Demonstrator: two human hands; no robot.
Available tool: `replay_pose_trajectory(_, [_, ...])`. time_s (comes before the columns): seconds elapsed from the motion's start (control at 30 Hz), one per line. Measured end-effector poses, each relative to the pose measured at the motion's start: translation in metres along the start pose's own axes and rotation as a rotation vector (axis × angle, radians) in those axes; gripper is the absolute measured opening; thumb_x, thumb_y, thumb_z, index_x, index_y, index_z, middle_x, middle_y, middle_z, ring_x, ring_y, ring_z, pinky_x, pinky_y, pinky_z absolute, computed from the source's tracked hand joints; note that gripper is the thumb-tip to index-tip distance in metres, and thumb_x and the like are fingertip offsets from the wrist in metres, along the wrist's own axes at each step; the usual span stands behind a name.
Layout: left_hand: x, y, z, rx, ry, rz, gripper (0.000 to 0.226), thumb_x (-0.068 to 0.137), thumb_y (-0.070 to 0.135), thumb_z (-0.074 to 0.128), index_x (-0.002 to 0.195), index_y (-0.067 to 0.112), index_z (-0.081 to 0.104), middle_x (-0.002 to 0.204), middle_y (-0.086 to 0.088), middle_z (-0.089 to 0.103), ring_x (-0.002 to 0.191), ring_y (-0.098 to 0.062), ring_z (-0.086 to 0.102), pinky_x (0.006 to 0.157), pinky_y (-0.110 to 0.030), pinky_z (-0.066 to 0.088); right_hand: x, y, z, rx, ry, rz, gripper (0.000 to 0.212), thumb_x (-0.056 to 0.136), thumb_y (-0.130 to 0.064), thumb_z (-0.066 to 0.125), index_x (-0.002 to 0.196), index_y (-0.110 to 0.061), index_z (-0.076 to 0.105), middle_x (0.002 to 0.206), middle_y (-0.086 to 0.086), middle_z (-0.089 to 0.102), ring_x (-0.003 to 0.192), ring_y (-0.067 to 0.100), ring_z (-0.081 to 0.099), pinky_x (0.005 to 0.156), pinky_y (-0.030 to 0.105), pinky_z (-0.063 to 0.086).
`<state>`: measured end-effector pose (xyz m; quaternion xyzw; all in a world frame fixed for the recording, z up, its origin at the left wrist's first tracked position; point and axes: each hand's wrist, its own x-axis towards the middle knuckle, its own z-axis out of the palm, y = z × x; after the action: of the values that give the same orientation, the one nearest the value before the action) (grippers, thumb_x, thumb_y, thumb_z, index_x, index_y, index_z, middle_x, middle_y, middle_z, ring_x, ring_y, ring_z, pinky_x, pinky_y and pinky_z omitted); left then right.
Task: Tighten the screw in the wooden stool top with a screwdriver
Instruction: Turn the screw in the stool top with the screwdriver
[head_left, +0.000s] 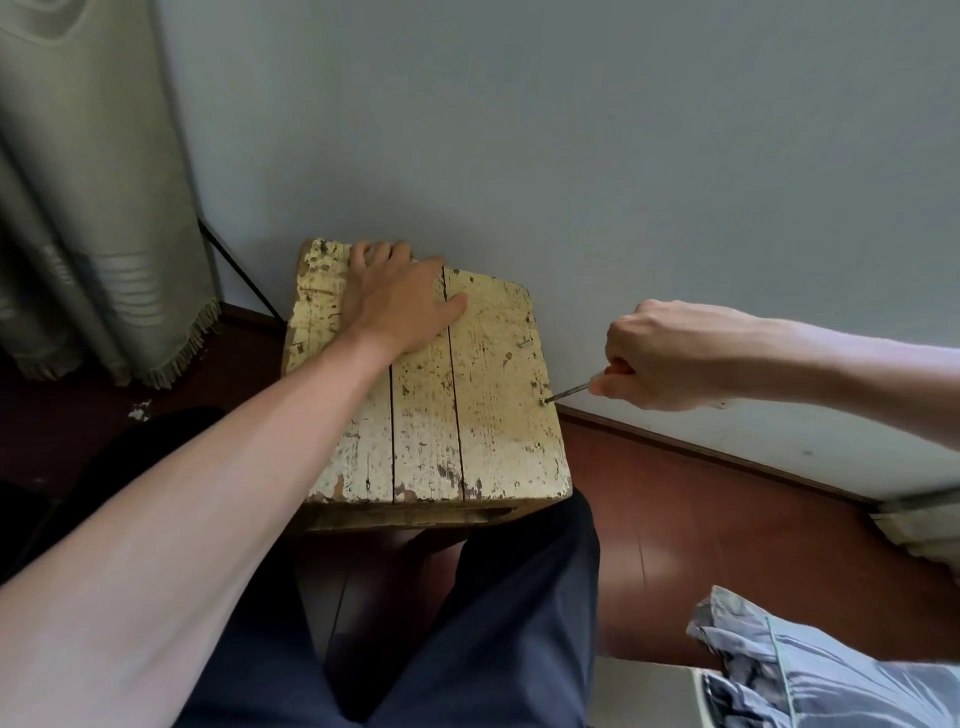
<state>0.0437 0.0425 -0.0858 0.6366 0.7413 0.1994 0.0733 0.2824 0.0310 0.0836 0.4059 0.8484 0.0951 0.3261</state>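
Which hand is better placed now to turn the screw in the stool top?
Right. The right hand grips the screwdriver, its tip at the screw; the left hand rests flat on the stool top.

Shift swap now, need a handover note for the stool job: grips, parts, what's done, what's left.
The left grip rests palm-down on the stool top, fingers reaching its far edge, steadying it.
The right grip holds the screwdriver in a fist; the orange handle is mostly hidden inside it.
The tool tip sits on the screw, near the top's right edge.
Done: stool braced, tip on the screw head.
Left: tighten the screw. How far it is seated can't be told from this view.
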Motion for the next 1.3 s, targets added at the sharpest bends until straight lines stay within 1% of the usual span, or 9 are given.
replay_pose_trajectory(0.23, [-0.001,-0.002,0.002,0.022,0.005,0.007,0.065,0.094,0.073,0.037,0.142,0.033,0.055,0.136,-0.009,0.057,0.132,-0.028,0.044,0.115,-0.046,0.021,-0.012,-0.013,-0.005,-0.490,0.083,-0.209,0.039,0.118,-0.045,0.038,0.111,-0.015,0.061,0.091,-0.001,0.064,0.076,0.021,0.064,0.063,0.033,0.039])
replay_pose_trajectory(0.33, [0.000,-0.002,0.003,0.026,0.002,0.012,0.067,0.093,0.074,0.036,0.143,0.033,0.055,0.139,-0.009,0.056,0.134,-0.029,0.044,0.116,-0.047,0.021,-0.014,-0.015,0.006,-0.594,0.146,-0.220,0.035,0.120,-0.029,0.031,0.117,-0.014,0.062,0.098,0.002,0.061,0.077,0.023,0.053,0.067,0.035,0.038])
replay_pose_trajectory(0.53, [0.003,-0.004,0.005,0.028,0.010,0.015,0.067,0.093,0.075,0.036,0.142,0.033,0.055,0.140,-0.010,0.055,0.135,-0.030,0.043,0.117,-0.049,0.020,-0.011,-0.020,0.007,-0.621,0.047,-0.128,0.059,0.116,-0.059,0.015,0.089,-0.017,0.047,0.068,-0.005,0.036,0.056,0.015,0.045,0.057,0.031,0.037])
replay_pose_trajectory(0.67, [0.004,-0.005,0.007,0.024,0.002,0.017,0.067,0.092,0.074,0.036,0.142,0.033,0.055,0.138,-0.010,0.056,0.134,-0.030,0.043,0.117,-0.050,0.020,-0.005,-0.029,0.005,-0.603,0.115,-0.076,0.064,0.114,-0.059,0.014,0.069,-0.018,0.032,0.059,-0.008,0.036,0.045,0.011,0.029,0.046,0.027,0.018])
replay_pose_trajectory(0.9, [0.004,-0.005,0.007,0.015,0.003,0.015,0.066,0.092,0.074,0.038,0.141,0.033,0.055,0.136,-0.010,0.056,0.132,-0.030,0.044,0.116,-0.048,0.020,0.009,-0.025,0.010,-0.199,0.171,0.074,0.064,0.117,-0.050,0.030,0.065,-0.014,0.033,0.062,-0.002,0.040,0.048,0.014,0.033,0.060,0.033,0.042])
replay_pose_trajectory(1.03, [0.002,-0.004,0.005,0.023,0.001,0.021,0.067,0.092,0.074,0.037,0.142,0.033,0.055,0.137,-0.010,0.056,0.132,-0.030,0.045,0.116,-0.049,0.021,-0.002,-0.019,0.009,-0.137,0.086,0.001,0.059,0.108,-0.063,0.052,0.075,-0.015,0.041,0.068,-0.003,0.049,0.052,0.012,0.042,0.048,0.028,0.031])
replay_pose_trajectory(1.13, [0.001,-0.004,0.004,0.030,0.007,0.020,0.067,0.093,0.074,0.037,0.141,0.033,0.055,0.137,-0.011,0.057,0.132,-0.030,0.045,0.116,-0.048,0.022,-0.012,-0.007,0.004,-0.190,0.014,-0.124,0.041,0.105,-0.054,0.064,0.105,-0.013,0.059,0.096,0.002,0.068,0.074,0.022,0.065,0.060,0.032,0.045])
replay_pose_trajectory(1.23, [0.001,-0.004,0.003,0.035,0.005,0.020,0.067,0.093,0.074,0.036,0.141,0.032,0.056,0.136,-0.011,0.057,0.131,-0.030,0.046,0.115,-0.048,0.022,-0.015,0.006,-0.006,-0.403,0.042,-0.349,0.035,0.114,-0.050,0.045,0.121,-0.021,0.064,0.112,-0.005,0.070,0.101,0.022,0.072,0.076,0.033,0.052])
replay_pose_trajectory(1.3, [0.001,-0.004,0.003,0.032,0.007,0.022,0.066,0.093,0.074,0.036,0.141,0.032,0.056,0.136,-0.011,0.057,0.131,-0.030,0.045,0.115,-0.049,0.022,-0.015,0.009,-0.011,-0.526,0.112,-0.454,0.050,0.115,-0.056,0.025,0.123,-0.024,0.062,0.104,-0.005,0.068,0.096,0.021,0.073,0.078,0.035,0.057])
